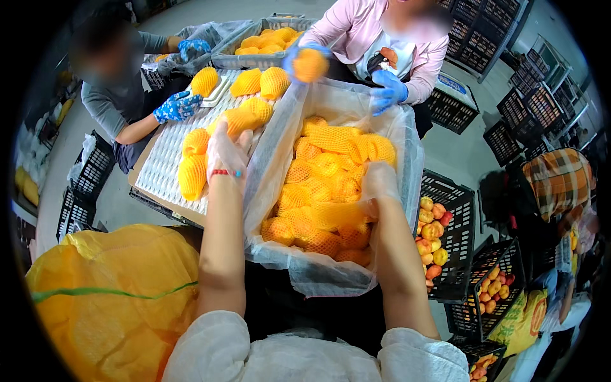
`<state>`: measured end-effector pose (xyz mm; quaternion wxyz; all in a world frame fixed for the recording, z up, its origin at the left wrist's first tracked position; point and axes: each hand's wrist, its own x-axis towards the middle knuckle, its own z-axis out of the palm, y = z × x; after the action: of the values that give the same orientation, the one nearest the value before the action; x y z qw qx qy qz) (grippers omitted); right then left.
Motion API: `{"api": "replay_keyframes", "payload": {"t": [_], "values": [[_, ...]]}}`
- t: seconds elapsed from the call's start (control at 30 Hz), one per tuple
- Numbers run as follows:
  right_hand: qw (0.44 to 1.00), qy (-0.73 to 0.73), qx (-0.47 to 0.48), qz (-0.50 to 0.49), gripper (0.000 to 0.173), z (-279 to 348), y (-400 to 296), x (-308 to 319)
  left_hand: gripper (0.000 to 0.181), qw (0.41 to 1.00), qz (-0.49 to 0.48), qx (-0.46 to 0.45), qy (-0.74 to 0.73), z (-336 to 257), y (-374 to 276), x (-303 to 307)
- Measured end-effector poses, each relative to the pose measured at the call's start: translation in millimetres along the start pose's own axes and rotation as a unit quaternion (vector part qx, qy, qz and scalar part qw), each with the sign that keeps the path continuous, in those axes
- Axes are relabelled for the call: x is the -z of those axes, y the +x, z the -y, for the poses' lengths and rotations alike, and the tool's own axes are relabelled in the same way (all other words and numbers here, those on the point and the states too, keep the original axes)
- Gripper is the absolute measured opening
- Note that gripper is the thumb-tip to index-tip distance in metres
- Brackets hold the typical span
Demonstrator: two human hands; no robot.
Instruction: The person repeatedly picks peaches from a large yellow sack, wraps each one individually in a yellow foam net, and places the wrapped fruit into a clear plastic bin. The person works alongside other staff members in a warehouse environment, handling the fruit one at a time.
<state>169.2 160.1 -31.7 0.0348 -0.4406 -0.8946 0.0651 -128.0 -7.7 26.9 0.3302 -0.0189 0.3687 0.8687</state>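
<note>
My left hand, in a thin clear glove, is at a fruit in a yellow foam net sleeve above the white padded surface; whether the fingers grip it is unclear. Several sleeved fruits lie beside that hand. Over the right side of a crate lined with white sheeting is my right hand, gloved too. Blurred yellow foam netting is by its fingers, and its grip cannot be made out. Many sleeved fruits fill the crate.
Across the crate, a co-worker's blue-gloved hand holds a sleeved fruit. Another co-worker's patterned glove rests near white trays. Black crates of bare peach-like fruit stand at right; a large yellow sack is at left.
</note>
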Motion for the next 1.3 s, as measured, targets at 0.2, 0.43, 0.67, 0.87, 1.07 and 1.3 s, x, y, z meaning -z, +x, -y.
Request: {"api": "replay_keyframes", "payload": {"t": [0.2,0.43,0.67,0.87,1.07,1.3], "values": [[0.982,-0.075,0.008,0.174,0.036,-11,-5,-28,0.039,0.998,0.002,0.032,0.058,69,-55,-51],[0.914,-0.226,0.036,0.337,0.057,29,-19,1,0.035,0.978,0.101,0.066,0.167,73,-55,-28],[0.833,0.535,-0.083,0.114,0.043,22,-25,41,0.053,0.951,0.236,-0.011,0.200,53,-78,-39],[0.631,0.775,0.011,-0.027,0.056,87,-56,85,0.103,0.837,0.458,-0.035,0.297,60,-125,-52],[0.745,0.658,0.030,-0.106,0.058,79,-50,74,0.097,0.924,0.351,0.082,0.126,62,-132,-60],[0.731,0.679,0.022,-0.070,0.054,96,-60,84,0.092,0.837,0.410,-0.194,0.305,87,-106,-43]]}}
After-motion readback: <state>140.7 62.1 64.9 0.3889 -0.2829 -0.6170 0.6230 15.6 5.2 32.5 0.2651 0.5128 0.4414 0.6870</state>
